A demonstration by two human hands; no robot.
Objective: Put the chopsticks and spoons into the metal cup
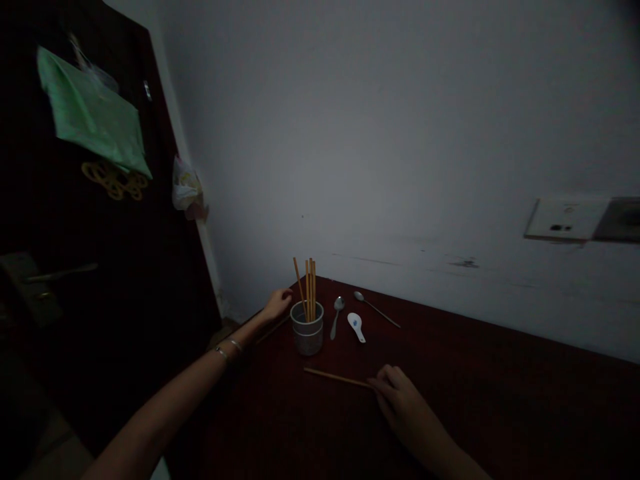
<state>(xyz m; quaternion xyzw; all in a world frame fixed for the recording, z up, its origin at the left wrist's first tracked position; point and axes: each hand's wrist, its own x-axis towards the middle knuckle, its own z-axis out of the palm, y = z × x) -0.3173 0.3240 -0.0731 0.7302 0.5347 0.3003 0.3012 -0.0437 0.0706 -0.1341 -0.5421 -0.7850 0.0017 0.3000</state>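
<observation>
A grey metal cup (307,337) stands upright on the dark red table, with several wooden chopsticks (311,287) leaning inside it. My right hand (400,400) pinches one end of a chopstick (336,377), which points left in front of the cup. On the cup's left, close to its rim, is my left hand (277,305) with curled fingers; what they hold, if anything, is hidden. Another chopstick (274,329) lies slanted below that hand, its far end near the cup. Right of the cup are a metal spoon (339,307), a white spoon (355,323) and a long-handled spoon (376,309).
The dark table (480,380) meets a grey wall (350,167) at its back edge. To the left is a dark door (125,267) with a lever handle (63,273) and a hanging green cloth (93,110). A socket plate (565,220) sits on the wall at right.
</observation>
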